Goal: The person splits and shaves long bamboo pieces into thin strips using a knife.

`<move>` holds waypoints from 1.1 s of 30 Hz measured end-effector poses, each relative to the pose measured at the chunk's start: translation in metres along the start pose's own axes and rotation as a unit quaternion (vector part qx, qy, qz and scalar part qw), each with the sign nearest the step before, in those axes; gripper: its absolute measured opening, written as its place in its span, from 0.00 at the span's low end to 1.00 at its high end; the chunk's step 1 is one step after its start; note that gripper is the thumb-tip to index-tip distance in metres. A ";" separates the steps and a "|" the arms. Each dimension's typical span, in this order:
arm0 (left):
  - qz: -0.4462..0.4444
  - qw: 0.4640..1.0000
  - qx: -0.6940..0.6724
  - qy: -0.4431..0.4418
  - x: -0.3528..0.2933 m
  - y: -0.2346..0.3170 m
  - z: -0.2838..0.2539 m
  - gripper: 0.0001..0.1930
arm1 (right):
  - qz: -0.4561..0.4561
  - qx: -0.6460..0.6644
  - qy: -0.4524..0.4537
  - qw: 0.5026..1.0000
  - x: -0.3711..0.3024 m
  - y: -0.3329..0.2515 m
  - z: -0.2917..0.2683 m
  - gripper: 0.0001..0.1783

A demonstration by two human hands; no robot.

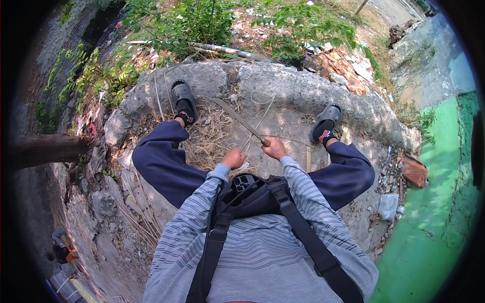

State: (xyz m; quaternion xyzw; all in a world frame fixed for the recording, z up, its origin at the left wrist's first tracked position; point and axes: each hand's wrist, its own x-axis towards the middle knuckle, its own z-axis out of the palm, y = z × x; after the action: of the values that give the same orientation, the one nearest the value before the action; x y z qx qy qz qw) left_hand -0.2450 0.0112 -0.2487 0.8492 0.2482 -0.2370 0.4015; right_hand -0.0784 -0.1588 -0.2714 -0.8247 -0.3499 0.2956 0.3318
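Your right hand (275, 149) is clamped on the dark wooden handle of a long curved steel blade (237, 119) — it slants up-left over the rough grey concrete slab (283, 91), tip near the slab's middle. Your left hand (234, 158) is closed on thin pale bamboo strips (255, 129) just beside the blade's handle end. The strips look light, springy and splintery — hold them low, near the base. The blade looks stiff with a sharp edge; hold by the handle only. A pile of dry straw-coloured shavings (209, 139) lies between your black sandals (183, 101).
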 end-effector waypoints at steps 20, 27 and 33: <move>-0.027 0.996 0.071 0.045 -0.023 -0.022 -0.013 0.22 | -0.003 0.045 -0.026 0.999 0.002 -0.004 0.023 0.12; -0.033 0.994 0.094 0.042 -0.060 -0.013 -0.031 0.21 | 0.013 -0.012 -0.010 1.000 0.004 0.015 0.005 0.11; -0.018 0.994 0.101 0.035 -0.062 -0.005 -0.033 0.20 | -0.018 0.041 -0.008 0.999 -0.006 -0.015 0.032 0.11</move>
State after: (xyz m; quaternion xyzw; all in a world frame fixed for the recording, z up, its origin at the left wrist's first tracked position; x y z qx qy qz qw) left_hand -0.2884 0.0257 -0.1961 0.8887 0.2520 -0.2382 0.2999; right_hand -0.1107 -0.1440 -0.2782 -0.8020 -0.3544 0.3099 0.3676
